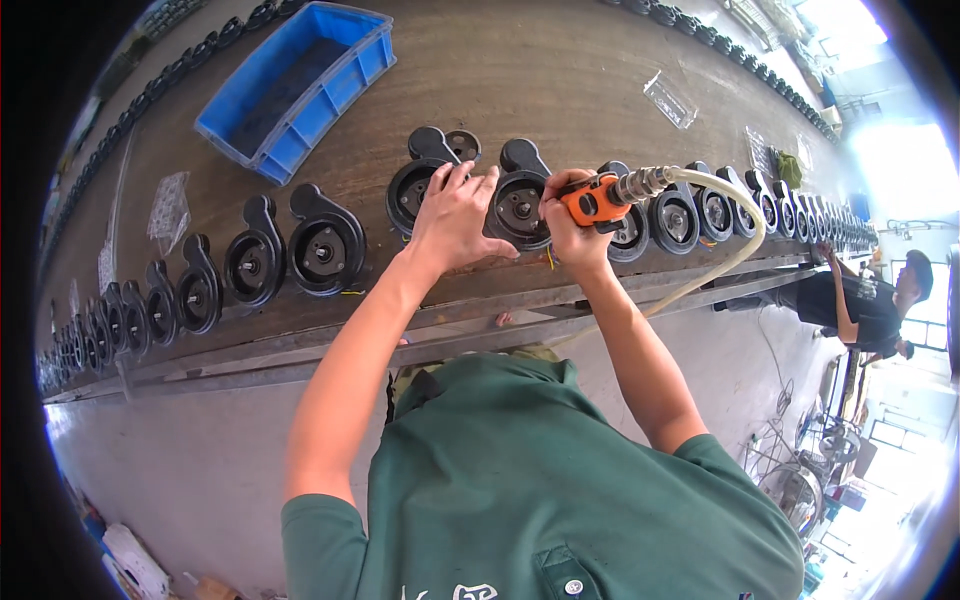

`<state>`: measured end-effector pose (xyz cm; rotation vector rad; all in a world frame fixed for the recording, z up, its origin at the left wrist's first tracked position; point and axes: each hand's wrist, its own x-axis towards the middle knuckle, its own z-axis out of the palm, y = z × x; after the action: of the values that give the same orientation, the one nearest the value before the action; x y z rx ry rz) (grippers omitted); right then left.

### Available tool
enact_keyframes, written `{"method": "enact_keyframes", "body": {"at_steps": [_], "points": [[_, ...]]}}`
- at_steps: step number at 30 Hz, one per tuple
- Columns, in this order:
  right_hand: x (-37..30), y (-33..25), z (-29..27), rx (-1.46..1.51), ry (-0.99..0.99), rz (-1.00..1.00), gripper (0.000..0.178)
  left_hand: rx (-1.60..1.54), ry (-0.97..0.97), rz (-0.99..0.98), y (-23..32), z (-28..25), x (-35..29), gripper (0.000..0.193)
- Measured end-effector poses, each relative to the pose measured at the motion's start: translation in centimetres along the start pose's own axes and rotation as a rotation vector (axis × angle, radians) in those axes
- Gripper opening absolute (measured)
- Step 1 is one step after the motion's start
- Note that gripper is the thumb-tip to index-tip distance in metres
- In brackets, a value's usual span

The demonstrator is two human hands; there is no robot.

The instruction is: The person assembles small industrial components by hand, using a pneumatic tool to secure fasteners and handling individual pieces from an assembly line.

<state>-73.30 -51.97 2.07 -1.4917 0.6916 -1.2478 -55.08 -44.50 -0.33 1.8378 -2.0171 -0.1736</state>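
My right hand (575, 238) is wrapped around an orange air tool (597, 201), whose metal fitting runs into a pale hose (757, 225). Beside it stands a round black housing (521, 205) with a metal centre and a curved arm on top. My left hand (450, 222) has its fingers stretched out and thumb apart, in front of another black housing (403, 190) that it partly hides. Whether its fingertips touch that housing I cannot tell. Behind them lies a loose round metal disc (463, 146). The working tip of the tool is hidden.
Similar housings, such as one at left (327, 252), line the near edge of the brown table (520, 80) both ways. A blue crate (298, 90) sits at the far left. Clear plastic pieces (670, 99) lie about. Another person (862, 305) stands at the far right.
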Motion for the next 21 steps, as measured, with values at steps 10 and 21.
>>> {"method": "enact_keyframes", "body": {"at_steps": [10, 21], "points": [[0.3, -2.3, 2.1, 0.184, 0.041, 0.074, 0.020, -0.023, 0.064, 0.002, 0.2, 0.7, -0.5, 0.110], [3.2, -0.4, 4.6, 0.246, 0.058, 0.051, 0.018, -0.066, 0.090, 0.006, 0.0, 0.6, -0.5, 0.108]]}}
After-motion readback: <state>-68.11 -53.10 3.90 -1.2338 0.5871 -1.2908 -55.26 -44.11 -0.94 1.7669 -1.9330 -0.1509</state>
